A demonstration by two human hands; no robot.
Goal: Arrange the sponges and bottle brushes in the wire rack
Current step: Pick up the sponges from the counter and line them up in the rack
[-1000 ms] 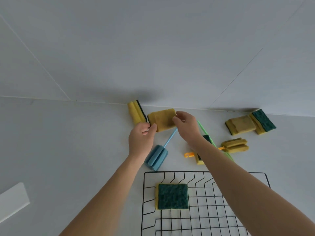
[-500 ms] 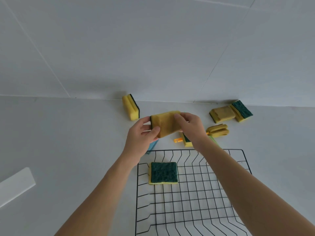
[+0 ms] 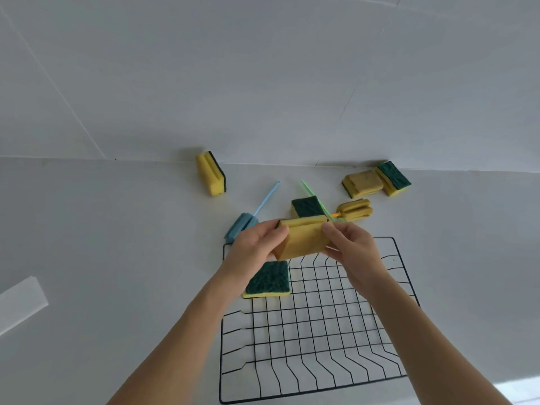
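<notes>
Behind held sponge (image 3: 302,239): brushes (image 3: 241,226), sponges, partly hidden.

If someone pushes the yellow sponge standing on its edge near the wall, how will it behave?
The yellow sponge with a dark scouring side stands on a narrow edge, so it would probably tip over. It looks like soft foam, likely light and squashy.

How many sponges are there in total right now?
6 flat sponges: one held by both hands, one in the rack's far-left corner, one on edge by the wall, one mid-counter, two far right. Arms may hide more.
</notes>
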